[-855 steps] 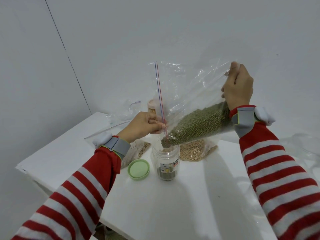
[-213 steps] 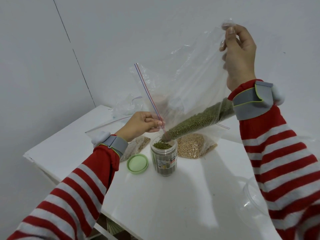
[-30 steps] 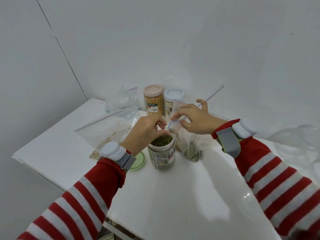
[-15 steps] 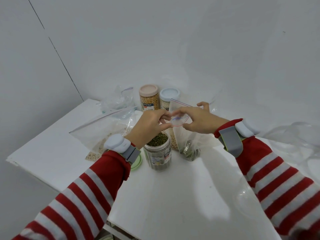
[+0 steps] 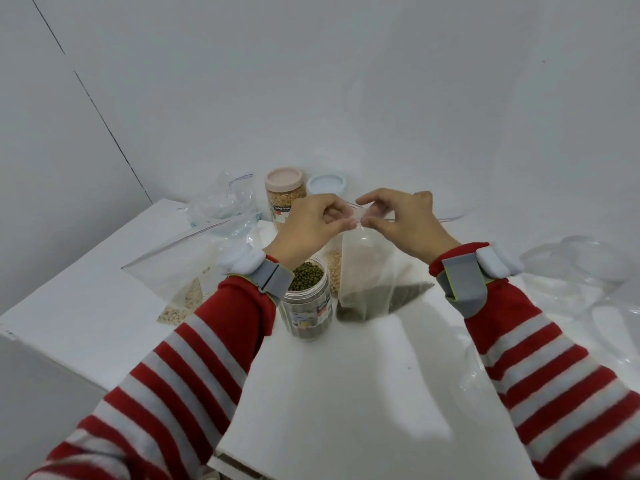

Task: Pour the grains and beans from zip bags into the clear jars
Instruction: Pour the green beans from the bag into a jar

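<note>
A clear jar (image 5: 308, 303) brim-full of green beans stands uncapped near the middle of the white table (image 5: 329, 393). Right beside it a clear zip bag (image 5: 367, 271) stands upright with a small heap of green beans left at its bottom. My left hand (image 5: 308, 230) and my right hand (image 5: 401, 223) both pinch the bag's zip strip at the top, fingertips almost touching. My left wrist covers the spot where the jar's green lid lay.
At the back stand a pink-lidded jar (image 5: 285, 192) of yellow grain and a blue-lidded jar (image 5: 327, 185). A zip bag of pale grains (image 5: 183, 271) lies at the left, crumpled empty bags (image 5: 225, 199) behind it. Clear plastic bags (image 5: 581, 278) lie at the right.
The bag went from tilted and pouring into the jar to standing upright beside it. Both hands have come together on its zip strip and risen slightly; the bag mouth looks pressed flatter.
</note>
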### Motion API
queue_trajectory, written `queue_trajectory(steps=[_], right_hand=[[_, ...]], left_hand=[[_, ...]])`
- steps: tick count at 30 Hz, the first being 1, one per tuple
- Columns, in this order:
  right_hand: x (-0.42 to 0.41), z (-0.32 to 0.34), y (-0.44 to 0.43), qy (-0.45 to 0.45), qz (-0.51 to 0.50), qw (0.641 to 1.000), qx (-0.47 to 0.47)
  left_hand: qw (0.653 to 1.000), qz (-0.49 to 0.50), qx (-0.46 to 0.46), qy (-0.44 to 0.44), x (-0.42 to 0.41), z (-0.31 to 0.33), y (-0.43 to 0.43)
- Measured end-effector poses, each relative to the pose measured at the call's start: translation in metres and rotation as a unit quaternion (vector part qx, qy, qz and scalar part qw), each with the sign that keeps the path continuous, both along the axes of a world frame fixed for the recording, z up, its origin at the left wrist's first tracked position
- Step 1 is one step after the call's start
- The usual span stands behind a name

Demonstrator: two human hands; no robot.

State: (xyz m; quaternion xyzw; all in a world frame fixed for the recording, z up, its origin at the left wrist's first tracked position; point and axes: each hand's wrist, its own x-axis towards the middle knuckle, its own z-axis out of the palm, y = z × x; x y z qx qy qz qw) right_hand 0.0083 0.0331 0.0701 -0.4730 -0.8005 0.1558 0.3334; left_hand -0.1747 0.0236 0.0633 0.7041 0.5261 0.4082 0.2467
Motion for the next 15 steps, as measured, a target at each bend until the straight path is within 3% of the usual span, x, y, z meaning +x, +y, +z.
queue_trajectory(steps=[4, 10, 13, 15], right_hand=[[0.005, -0.005, 0.004, -0.086, -0.032, 0.996, -0.013], [-0.009, 0.008, 0.014, -0.095, -0.054, 0.993, 0.036], [-0.019, 0.002, 0.018, -0.132, -0.097, 0.984, 0.07], [-0.021, -0.014, 0.012, -0.095, -0.133, 0.977, 0.138]], left_hand=[[0.999, 0.014, 0.019, 0.032, 0.0, -0.006, 0.002], [0.993, 0.022, 0.056, 0.105, 0.004, 0.008, 0.007], [0.996, 0.016, 0.016, 0.09, -0.012, 0.012, 0.006], [0.996, 0.057, -0.027, 0.065, -0.04, 0.005, 0.003]])
